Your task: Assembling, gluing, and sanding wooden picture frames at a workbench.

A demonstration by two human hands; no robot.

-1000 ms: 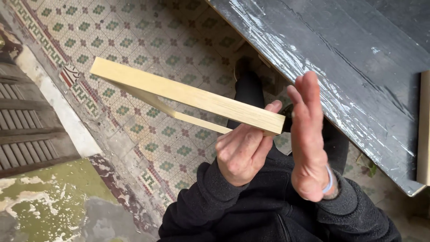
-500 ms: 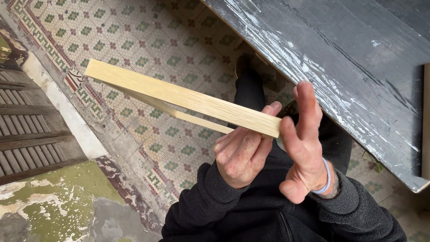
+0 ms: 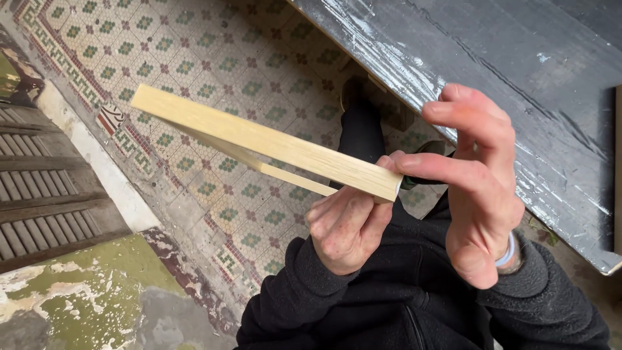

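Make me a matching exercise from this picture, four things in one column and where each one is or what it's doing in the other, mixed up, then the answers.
1. left hand
2. right hand
3. pale wooden board
4. dark painted tabletop

A. upper right, scuffed with white
B. grips the board's near end from below
C. held edge-on above the tiled floor
D. fingertip on the board's end

Pairs: 1-B, 2-D, 3-C, 4-A

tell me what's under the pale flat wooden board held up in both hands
Below the pale flat wooden board lies a patterned mosaic tile floor, a dark trouser leg and a shoe. The left hand grips its near end from beneath; the right hand touches its end. Tiles directly behind it are hidden.
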